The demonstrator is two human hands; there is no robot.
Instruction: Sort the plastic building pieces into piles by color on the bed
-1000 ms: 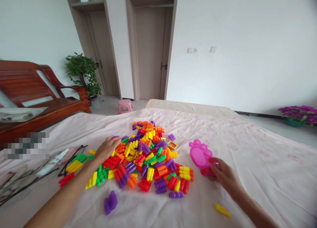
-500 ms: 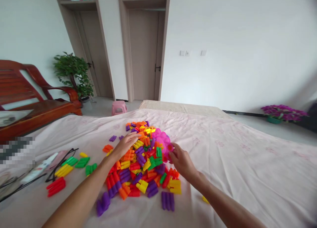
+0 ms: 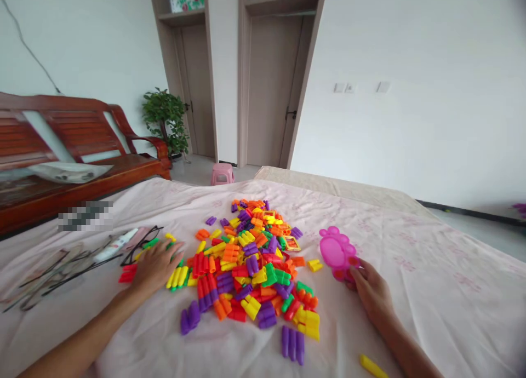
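A heap of colourful plastic pieces, in red, orange, yellow, green and purple, lies on the bed's pale pink sheet. To the right of the heap, my right hand grips the lower edge of a pink paw-shaped tray, thumb on top. My left hand is left of the heap with its fingers spread, palm down, over a few loose green, yellow and red pieces; it partly covers them. A yellow piece lies by my right forearm, and a purple piece lies at the heap's near edge.
Glasses, a white tube and dark cords lie on the sheet at the left. Beyond are a wooden bench, a potted plant, a pink stool and two doors.
The pink tray has moved right, off the heap, in my right hand. My left hand has gone from above the heap to the loose pieces at the left. The view has turned left.
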